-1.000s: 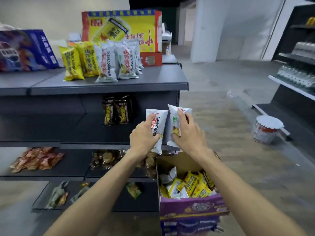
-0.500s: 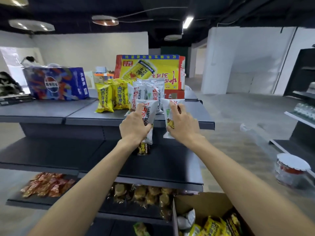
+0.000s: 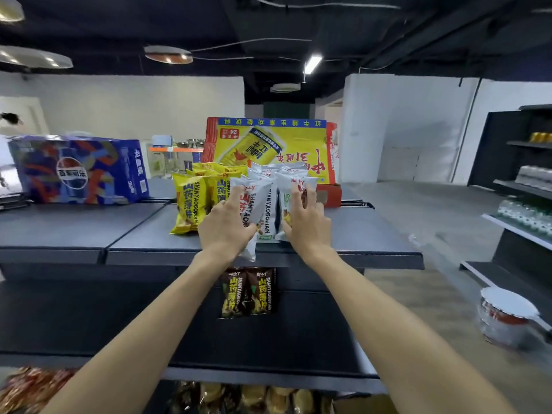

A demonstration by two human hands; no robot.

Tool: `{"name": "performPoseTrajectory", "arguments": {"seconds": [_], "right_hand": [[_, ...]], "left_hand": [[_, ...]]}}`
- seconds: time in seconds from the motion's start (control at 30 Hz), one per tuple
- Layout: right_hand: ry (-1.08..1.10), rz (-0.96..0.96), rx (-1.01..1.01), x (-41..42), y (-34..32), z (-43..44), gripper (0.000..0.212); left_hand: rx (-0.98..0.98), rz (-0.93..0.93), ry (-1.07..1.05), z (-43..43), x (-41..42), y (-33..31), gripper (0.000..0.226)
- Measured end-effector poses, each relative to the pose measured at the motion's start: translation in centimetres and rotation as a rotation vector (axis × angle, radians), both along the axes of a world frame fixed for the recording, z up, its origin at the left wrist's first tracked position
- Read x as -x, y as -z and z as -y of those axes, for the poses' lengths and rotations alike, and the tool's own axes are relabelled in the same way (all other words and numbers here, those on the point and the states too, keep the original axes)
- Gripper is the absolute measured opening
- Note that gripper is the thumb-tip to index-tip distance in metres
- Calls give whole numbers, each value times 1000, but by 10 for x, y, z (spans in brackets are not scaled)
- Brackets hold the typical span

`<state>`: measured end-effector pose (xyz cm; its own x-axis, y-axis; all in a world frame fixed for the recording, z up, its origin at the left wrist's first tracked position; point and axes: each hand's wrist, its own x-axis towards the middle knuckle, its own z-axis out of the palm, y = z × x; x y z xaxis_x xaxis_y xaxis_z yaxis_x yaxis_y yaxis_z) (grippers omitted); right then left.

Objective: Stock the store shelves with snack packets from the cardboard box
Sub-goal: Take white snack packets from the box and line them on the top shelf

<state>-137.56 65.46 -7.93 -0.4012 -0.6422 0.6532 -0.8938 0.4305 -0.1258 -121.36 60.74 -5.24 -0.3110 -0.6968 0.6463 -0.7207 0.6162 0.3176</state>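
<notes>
Fingers (image 3: 236, 196) of left hand (image 3: 227, 225) curled round a glossy white packet (image 3: 257, 204), right hand (image 3: 307, 227) pinching a second packet (image 3: 285, 209). Prints partly hidden behind both hands; crinkled lower corner overlapping shelf (image 3: 373, 234) edge.

The left hand (image 3: 225, 227) and the right hand (image 3: 307, 227) are bare, seen from the back, with the knuckles showing as soft ridges and the fingers slim. The left forearm (image 3: 143, 339) and the right forearm (image 3: 397, 333) are bare too along the whole length that shows, smooth and slender, each narrowing evenly to a thin wrist. The wide lens makes both arms look long and much broader toward the lower edge, and the fingernails are too blurred to describe.
</notes>
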Motion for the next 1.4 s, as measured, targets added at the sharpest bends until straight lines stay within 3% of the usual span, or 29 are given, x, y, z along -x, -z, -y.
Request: {"name": "performPoseTrajectory", "arguments": {"seconds": [0.47,0.93,1.4], "right_hand": [[-21,42,-33,1,22,17,90],[-235,7,60,25,20,-26,75],[-182,-24,71,148,-49,-83,56]], "left_hand": [[17,-35,-8,5,17,19,67],[37,-34,-130,-48,45,10,69],[162,-101,18,-91,157,-44,66]]}}
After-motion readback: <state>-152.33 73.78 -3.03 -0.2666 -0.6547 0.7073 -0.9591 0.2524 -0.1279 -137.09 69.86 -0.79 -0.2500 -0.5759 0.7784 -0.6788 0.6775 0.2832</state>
